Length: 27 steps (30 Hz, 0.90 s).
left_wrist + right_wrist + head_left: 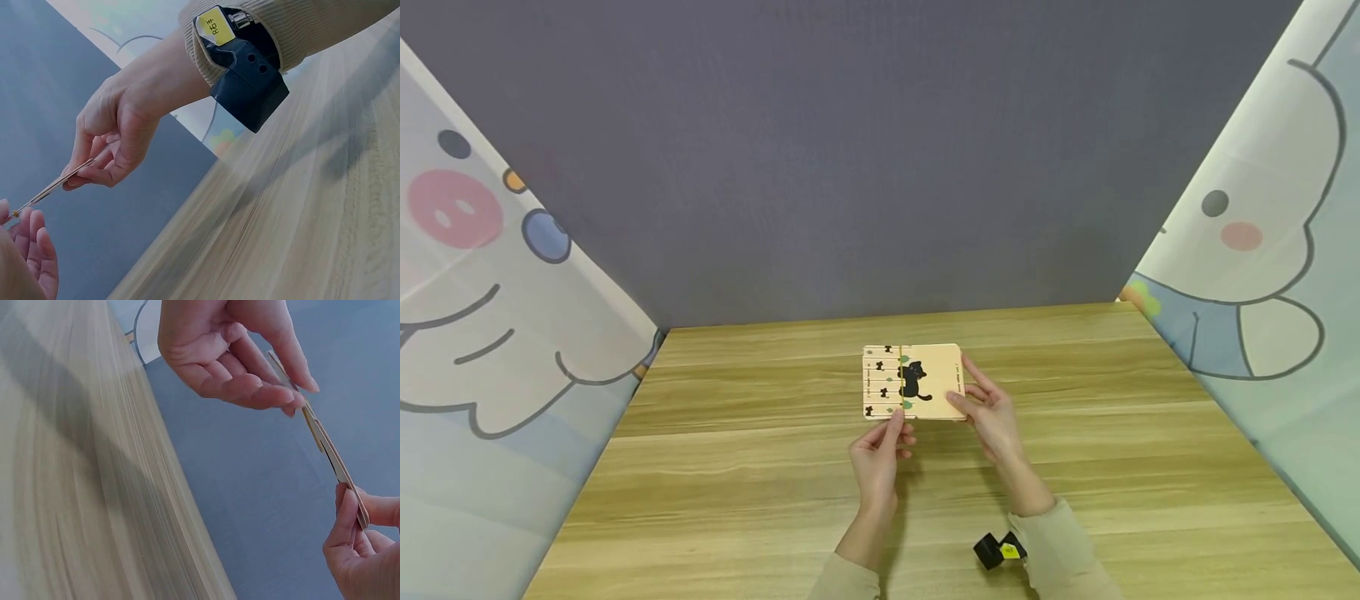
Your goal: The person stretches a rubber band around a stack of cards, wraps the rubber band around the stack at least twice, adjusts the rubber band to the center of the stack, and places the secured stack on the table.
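Observation:
A thin stack of cream cards (943, 367) printed with black cats is held up between both hands. Its left part shows several narrow strips with small cats, its right part one larger cat. A yellow band (902, 375) runs across it from top to bottom. My left hand (877, 458) pinches the lower edge near the band, thumb in front. At the right end, my right hand (996, 421) grips the stack, its thumb on the front face. Seen edge-on in the right wrist view, the cards (337, 464) look slightly splayed; their back faces are mostly hidden.
Below the hands spreads a wood-grain table (737, 475). Behind it rises a dark grey panel (880, 167), with cartoon-printed cloths (482, 333) at the sides. A black wrist camera (991, 550) with a yellow label sits at the right sleeve.

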Tool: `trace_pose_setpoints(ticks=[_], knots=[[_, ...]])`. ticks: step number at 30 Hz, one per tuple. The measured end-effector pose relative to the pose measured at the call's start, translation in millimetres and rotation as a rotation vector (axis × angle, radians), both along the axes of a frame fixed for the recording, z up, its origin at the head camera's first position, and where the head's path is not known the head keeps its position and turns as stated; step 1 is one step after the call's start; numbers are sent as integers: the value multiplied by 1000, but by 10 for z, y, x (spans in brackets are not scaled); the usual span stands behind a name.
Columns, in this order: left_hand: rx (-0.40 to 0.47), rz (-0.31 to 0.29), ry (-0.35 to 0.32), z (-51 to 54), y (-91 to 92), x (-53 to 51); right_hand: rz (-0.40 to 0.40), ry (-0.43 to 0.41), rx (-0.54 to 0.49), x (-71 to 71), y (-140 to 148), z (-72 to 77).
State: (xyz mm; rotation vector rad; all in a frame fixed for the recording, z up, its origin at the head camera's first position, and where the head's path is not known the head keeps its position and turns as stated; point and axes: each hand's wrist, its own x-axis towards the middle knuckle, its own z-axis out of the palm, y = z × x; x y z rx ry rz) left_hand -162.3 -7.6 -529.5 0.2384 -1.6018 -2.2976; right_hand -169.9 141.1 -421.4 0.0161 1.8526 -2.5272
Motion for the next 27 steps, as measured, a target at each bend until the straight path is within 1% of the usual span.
trace_pose_setpoints(ticks=[2, 5, 9, 12, 13, 14, 15, 16, 17, 19, 20, 21, 22, 23, 24, 25, 27], knots=[[11, 10, 5, 5, 1, 4, 2, -2, -6, 3, 1, -1], [-8, 9, 16, -8, 18, 7, 6, 2, 2, 0, -5, -13], [-11, -28, -7, -20, 68, 19, 8, 18, 44, 0, -27, -29], [-5, -54, -30, 9, 93, 40, 13, 24, 60, 4, -43, -30], [-12, -57, -19, 19, 95, 47, 16, 20, 58, 5, -46, -28], [-14, -66, 14, 121, 90, 95, 17, 17, 56, 8, -46, -24], [-21, -65, 25, 133, 86, 105, 19, 10, 49, 8, -43, -23], [-19, -66, 57, 179, 82, 128, 19, 3, 41, 6, -40, -21], [-24, -60, 71, 188, 75, 133, 19, -1, 36, 2, -35, -21], [-18, -37, 78, 186, 56, 131, 17, -4, 30, -4, -29, -27], [-8, -26, 68, 184, 48, 127, 18, 0, 26, -5, -27, -32], [-12, -6, 36, 84, 46, 81, 16, 9, 25, -9, -25, -42], [-7, 3, 28, 73, 42, 73, 16, 24, 29, -10, -23, -51], [-9, 14, 2, 29, 38, 51, 16, 41, 32, -10, -23, -63], [-1, 18, -7, 20, 39, 45, 18, 65, 30, -9, -21, -79], [-7, 18, -7, 21, 43, 45, 35, 108, 13, -34, -2, -149], [-25, 13, 7, 39, 55, 53, 52, 168, 0, -41, 10, -196]])
